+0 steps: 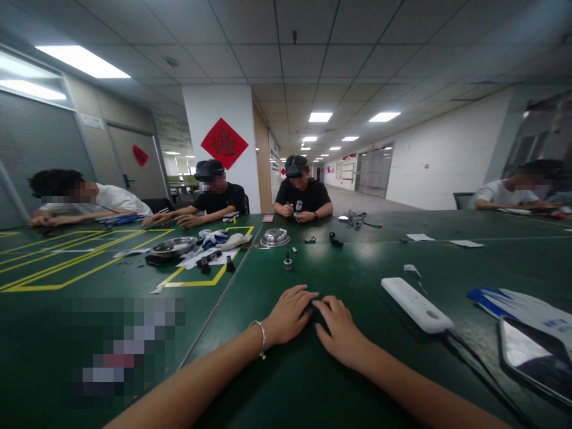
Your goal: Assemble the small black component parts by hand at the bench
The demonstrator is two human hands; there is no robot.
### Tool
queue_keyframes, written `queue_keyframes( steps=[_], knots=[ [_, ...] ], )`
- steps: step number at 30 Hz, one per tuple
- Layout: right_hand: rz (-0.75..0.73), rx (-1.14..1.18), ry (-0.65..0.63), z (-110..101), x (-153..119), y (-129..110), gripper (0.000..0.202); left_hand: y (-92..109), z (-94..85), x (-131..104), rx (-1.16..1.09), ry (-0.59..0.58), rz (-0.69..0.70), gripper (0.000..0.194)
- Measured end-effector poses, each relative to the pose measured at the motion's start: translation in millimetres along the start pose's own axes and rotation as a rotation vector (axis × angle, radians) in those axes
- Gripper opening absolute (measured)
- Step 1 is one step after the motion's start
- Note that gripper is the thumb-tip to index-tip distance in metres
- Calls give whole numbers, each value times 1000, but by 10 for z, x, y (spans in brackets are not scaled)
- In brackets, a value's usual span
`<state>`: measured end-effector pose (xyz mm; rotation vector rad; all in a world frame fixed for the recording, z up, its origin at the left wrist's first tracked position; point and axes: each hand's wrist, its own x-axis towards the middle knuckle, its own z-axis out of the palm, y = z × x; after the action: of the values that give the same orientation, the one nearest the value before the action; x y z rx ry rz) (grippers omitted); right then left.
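My left hand (289, 316), with a silver bracelet (263, 339) at the wrist, rests on the green table (250, 387). Its fingers are stretched out and its tips come close to those of my right hand (339, 331). That hand lies on the table too, fingers apart, holding nothing. Just beyond both hands stands a small metal part (288, 262) with a dark pointed top. Behind it are a tiny light-coloured piece (294, 250) and a round silver metal dish (274, 238), which looks upside down.
On the right lie a white power strip (417, 304) with a black cable, white-and-blue gloves (527, 307) and a phone (534, 357). Black parts (230, 264), a metal bowl (174, 245) and more gloves (214, 238) sit at left. Several people work around the table.
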<state>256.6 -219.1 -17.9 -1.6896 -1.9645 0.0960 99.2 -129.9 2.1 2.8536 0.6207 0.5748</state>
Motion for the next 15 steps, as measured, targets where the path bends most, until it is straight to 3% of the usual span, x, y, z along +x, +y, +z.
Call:
queue_keyframes(
  steps=[3,7,9,15],
  knots=[
    [-27,-2,-17,-13,-4,-10,39,18,-7,0,-109,-7,22,40],
    [-40,3,-20,-74,-11,-44,40,-54,-21,3,-187,39,-119,46],
    [-40,5,-6,-105,-14,-62,36,-102,14,9,-176,58,-155,47],
    [-138,24,-21,-163,-21,-108,34,-198,137,1,-16,102,-92,40]
  ],
)
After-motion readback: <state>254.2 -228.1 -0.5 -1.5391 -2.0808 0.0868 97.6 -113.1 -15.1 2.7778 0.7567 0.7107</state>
